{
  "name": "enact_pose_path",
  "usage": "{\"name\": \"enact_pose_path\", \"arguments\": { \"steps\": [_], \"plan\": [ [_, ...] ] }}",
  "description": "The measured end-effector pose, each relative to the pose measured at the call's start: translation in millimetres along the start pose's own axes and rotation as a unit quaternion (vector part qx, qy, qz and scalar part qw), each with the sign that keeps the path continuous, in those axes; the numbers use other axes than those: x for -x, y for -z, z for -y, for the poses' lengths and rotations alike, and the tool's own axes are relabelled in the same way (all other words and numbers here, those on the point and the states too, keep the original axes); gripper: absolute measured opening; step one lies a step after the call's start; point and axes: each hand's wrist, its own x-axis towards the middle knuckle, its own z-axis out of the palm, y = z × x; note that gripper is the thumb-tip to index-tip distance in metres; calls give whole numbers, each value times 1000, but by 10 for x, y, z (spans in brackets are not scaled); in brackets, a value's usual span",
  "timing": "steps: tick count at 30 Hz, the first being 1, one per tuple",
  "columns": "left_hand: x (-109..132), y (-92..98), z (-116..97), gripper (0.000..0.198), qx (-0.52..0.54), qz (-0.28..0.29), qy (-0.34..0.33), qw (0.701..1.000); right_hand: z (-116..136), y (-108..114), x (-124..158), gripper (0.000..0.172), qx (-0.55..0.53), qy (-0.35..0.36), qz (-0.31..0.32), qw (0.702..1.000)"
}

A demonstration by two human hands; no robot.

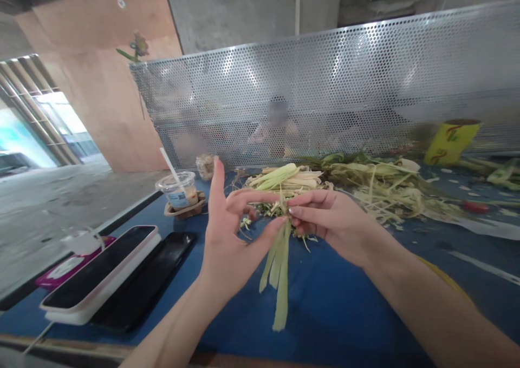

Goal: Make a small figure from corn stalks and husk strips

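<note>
Pale green leaf strips (281, 281), perhaps corn husk, hang in a small bunch above the blue table (325, 303). My left hand (239, 232) pinches the upper end of the bunch between thumb and a bent finger, while another finger points up. From the other side, my right hand (325, 214) grips the same end with its fingertips closed together. Just behind the hands lies a pile of light green and cream leaf pieces (284, 177). Fingers cover the exact spot where the strips are held.
Two phones, one pale-cased (101, 270) and one black (144, 281), lie at left beside a pink-purple item (60, 273). Behind them stands a drink cup (177, 189) with a straw. Dry leaves (382, 181) and a yellow roll (453, 140) lie before a perforated metal screen (227, 97).
</note>
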Motion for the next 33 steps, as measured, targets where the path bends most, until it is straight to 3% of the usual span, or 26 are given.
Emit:
{"name": "enact_pose_path", "arguments": {
  "steps": [4, 7, 14, 18, 21, 25, 30, 33],
  "plan": [
    [-19, -40, 16, 82, 111, 52, 127, 984, -14, -1, -7, 6, 27, 42, 3, 999],
    [-43, -52, -9, 78, 145, 41, 201, 968, -10, -9, -4, 6, 65, 71, -2, 995],
    [-58, -52, -17, 84, 83, 15, 198, 977, 23, -43, 36, 5, 208, 113, -43, 971],
    [-52, -60, 12, 87, 51, 23, 198, 979, 1, -74, 61, 5, 333, 181, -85, 922],
    [-34, -70, 14, 84, 22, 16, 173, 985, -22, -108, 88, 12, 429, 247, -120, 861],
    [23, -83, 18, 79, -27, 4, 80, 996, -42, -130, 131, 16, 521, 302, -144, 785],
    [89, -94, 55, 75, -102, 6, -19, 995, -38, -106, 159, 21, 539, 296, -158, 773],
    [95, -101, 83, 75, -115, -5, -72, 991, -37, -84, 154, 13, 559, 346, -140, 740]
  ]
}}
